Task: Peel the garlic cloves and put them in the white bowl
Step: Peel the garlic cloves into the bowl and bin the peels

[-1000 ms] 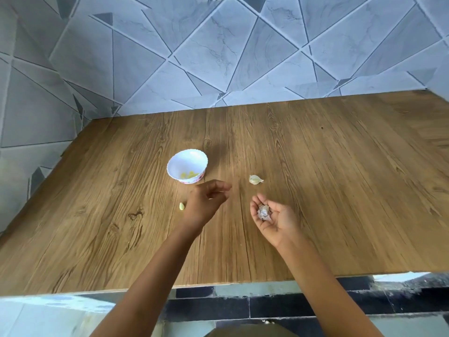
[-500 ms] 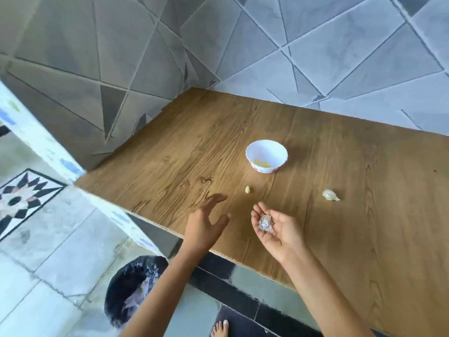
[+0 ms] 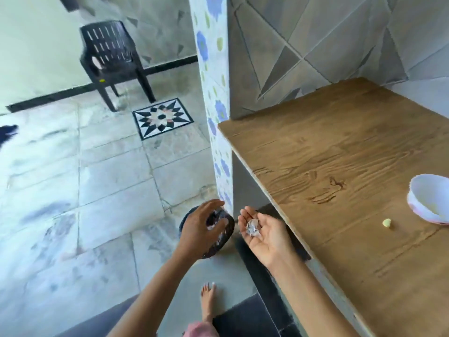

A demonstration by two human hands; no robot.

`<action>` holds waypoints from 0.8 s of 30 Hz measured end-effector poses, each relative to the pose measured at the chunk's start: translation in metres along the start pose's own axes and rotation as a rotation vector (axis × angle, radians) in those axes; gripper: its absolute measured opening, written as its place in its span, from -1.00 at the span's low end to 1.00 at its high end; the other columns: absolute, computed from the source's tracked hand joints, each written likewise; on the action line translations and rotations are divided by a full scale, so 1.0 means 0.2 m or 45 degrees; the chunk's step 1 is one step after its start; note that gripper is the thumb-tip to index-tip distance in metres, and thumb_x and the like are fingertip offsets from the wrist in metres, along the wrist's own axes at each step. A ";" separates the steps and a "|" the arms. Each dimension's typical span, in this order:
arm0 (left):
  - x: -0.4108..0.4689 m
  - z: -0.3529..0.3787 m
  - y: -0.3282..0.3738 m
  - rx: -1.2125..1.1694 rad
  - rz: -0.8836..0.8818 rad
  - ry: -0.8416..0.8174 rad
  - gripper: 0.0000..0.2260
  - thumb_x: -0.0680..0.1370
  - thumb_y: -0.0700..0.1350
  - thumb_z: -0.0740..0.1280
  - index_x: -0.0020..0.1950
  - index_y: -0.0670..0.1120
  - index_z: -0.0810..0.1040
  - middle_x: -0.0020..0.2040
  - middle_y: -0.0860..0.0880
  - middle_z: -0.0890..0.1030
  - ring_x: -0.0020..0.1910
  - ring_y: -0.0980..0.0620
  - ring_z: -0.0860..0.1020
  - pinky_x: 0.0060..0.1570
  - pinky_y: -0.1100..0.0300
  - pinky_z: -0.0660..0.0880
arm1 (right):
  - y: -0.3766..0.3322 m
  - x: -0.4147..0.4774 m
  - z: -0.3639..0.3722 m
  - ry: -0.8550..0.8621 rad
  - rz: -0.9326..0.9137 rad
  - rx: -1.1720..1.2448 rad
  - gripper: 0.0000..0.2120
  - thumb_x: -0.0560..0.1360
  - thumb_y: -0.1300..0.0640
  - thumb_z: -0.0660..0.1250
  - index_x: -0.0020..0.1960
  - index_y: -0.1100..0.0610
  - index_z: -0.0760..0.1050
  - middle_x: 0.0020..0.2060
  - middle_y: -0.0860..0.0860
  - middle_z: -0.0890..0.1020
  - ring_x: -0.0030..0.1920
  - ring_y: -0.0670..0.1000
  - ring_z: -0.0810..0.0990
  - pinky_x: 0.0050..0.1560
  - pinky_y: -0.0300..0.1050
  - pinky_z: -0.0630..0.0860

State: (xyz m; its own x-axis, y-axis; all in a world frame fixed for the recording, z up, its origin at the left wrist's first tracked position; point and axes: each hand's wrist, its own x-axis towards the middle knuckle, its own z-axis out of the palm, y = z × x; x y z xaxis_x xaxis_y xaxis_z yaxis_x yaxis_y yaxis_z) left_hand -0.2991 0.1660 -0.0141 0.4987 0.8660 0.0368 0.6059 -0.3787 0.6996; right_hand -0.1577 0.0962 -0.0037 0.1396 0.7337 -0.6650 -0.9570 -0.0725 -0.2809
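Garlic clove [image 3: 386, 223], peeled, lies on the bench [image 3: 328, 166] left of the white bowl [image 3: 414, 200]. Right hand [image 3: 264, 234], flat open, carries loose skins [image 3: 252, 228]; left hand [image 3: 204, 229], fingers spread, empty, hovers over the bin [image 3: 227, 239]. Skins could flutter off and miss it.

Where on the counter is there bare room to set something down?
Bare wood runs across the wooden counter from the tiled wall down to the white bowl, and over the near stretch this side of the peeled clove. It is crowded only at the right, where clove and bowl lie close but apart.
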 end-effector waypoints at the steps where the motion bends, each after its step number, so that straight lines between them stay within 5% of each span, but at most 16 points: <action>1: 0.01 -0.03 -0.06 0.003 -0.039 0.019 -0.67 0.47 -0.13 0.42 0.23 -0.02 0.56 0.21 0.04 0.58 0.16 0.05 0.53 0.06 0.36 0.33 | 0.05 0.07 0.04 0.006 0.034 -0.027 -0.73 0.61 0.25 0.05 -0.07 0.29 0.50 -0.22 0.14 0.60 -0.17 0.05 0.57 -0.26 -0.18 0.59; 8: 0.26 -0.16 -0.56 -0.079 -0.276 -0.020 -0.71 0.49 -0.14 0.40 0.21 -0.09 0.58 0.18 -0.03 0.61 0.13 0.00 0.56 0.10 0.28 0.39 | 0.34 0.74 0.22 0.166 0.134 -0.117 -0.69 0.63 0.21 0.03 -0.09 0.28 0.50 -0.25 0.13 0.61 -0.20 0.04 0.56 -0.27 -0.17 0.57; 13: 0.56 -0.08 -1.08 -0.244 -0.508 -0.049 -0.80 0.51 -0.18 0.37 0.12 -0.04 0.62 -0.01 0.12 0.63 -0.12 0.21 0.53 -0.15 0.58 0.33 | 0.54 1.35 0.19 0.332 0.171 -0.101 -0.75 0.62 0.24 0.08 -0.07 0.29 0.50 -0.30 0.12 0.63 -0.22 0.04 0.58 -0.39 -0.23 0.59; 17: 0.77 0.18 -1.57 -0.360 -0.747 -0.031 -0.83 0.52 -0.15 0.36 0.09 0.00 0.62 -0.04 0.02 0.67 -0.07 -0.03 0.61 -0.01 0.14 0.52 | 0.67 1.87 0.06 0.484 0.147 -0.184 -0.79 0.59 0.29 0.12 -0.12 0.28 0.51 -0.39 0.09 0.62 -0.38 -0.01 0.60 -0.42 -0.24 0.56; 21: 0.92 0.62 -2.09 -0.390 -0.901 -0.071 -0.84 0.52 -0.18 0.33 0.07 -0.03 0.62 -0.08 -0.07 0.66 -0.07 -0.10 0.61 -0.07 0.07 0.52 | 0.84 2.44 -0.20 0.577 0.167 -0.362 -0.78 0.59 0.30 0.10 -0.16 0.25 0.48 -0.30 0.10 0.53 -0.30 -0.01 0.50 -0.28 -0.23 0.49; 24: 0.99 0.94 -2.40 -0.405 -0.919 -0.115 -0.82 0.52 -0.20 0.32 0.09 -0.08 0.62 -0.07 -0.06 0.65 -0.04 -0.06 0.60 -0.01 0.12 0.51 | 0.94 2.81 -0.41 0.624 0.188 -0.444 -0.77 0.60 0.30 0.07 -0.19 0.23 0.42 -0.34 0.10 0.44 -0.35 -0.02 0.42 -0.35 -0.26 0.37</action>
State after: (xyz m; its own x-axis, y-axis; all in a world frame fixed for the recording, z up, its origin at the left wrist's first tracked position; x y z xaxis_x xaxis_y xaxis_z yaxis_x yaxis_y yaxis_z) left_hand -0.3749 0.4583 -0.4758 0.1070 0.8269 -0.5520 0.5990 0.3895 0.6996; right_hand -0.2378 0.4406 -0.4866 0.1919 0.3097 -0.9312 -0.8472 -0.4267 -0.3165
